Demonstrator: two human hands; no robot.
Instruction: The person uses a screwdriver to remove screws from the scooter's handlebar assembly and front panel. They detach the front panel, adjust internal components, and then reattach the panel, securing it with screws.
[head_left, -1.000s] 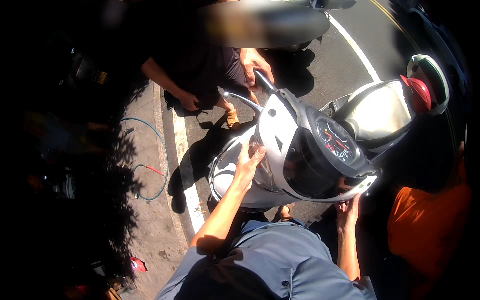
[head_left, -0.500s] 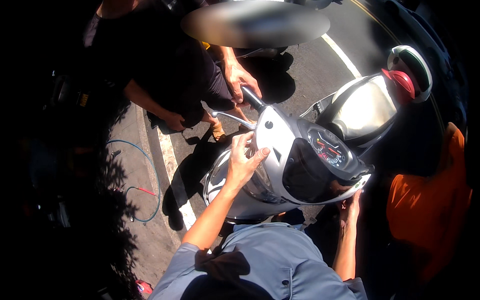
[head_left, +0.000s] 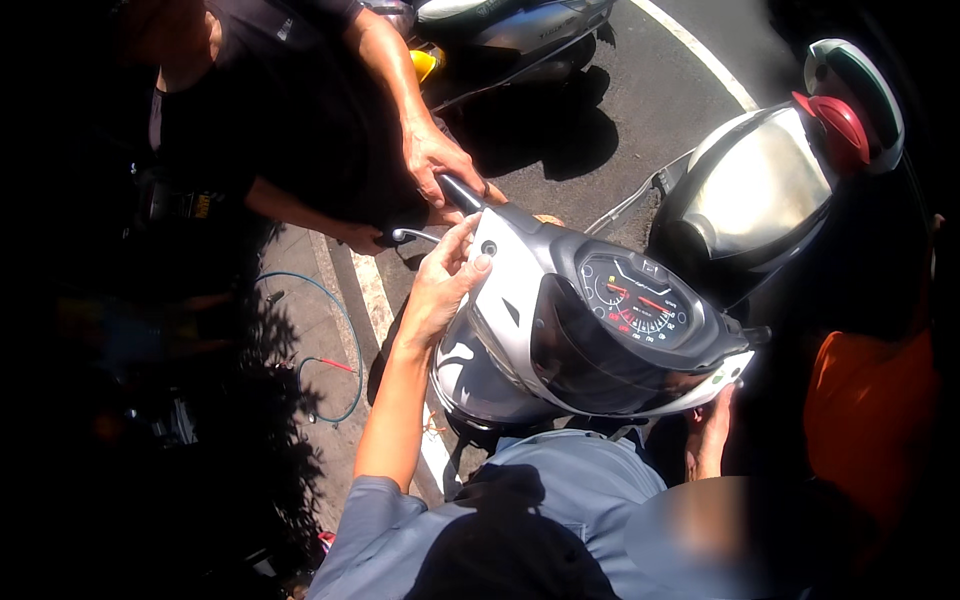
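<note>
The left hand (head_left: 440, 285) pinches the outer end of the scooter's white front cover (head_left: 502, 285), its thumb flat on the face just beside a round dark hole (head_left: 489, 248) and its fingers lying along the edge. The right hand (head_left: 710, 435) is at the cover's opposite lower corner; its fingertips are hidden, so whether they pinch the panel or only press against it cannot be told. The cover thus spans the gap between the hands, with the dark visor (head_left: 580, 345) midway and the gauge cluster (head_left: 632, 300) just beyond it. Past the left fingertips, a co-worker's hand (head_left: 437, 160) is on the black handlebar grip (head_left: 460, 193), and the brake lever (head_left: 412, 236) juts out just beside the left hand. The likeliest trouble, I judge, lies there: if the co-worker turned or twisted the grip, the bars could swing, pulling the cover from one hand or catching the left fingers against the lever. Uneven force between the two ends could flex the panel and crack a plastic edge, most likely around the hole. The right corner seems the less certain hold; a slip there could tip that side. Further right of the right hand, someone in orange clothing (head_left: 870, 420) could bump that arm by stepping closer.
</note>
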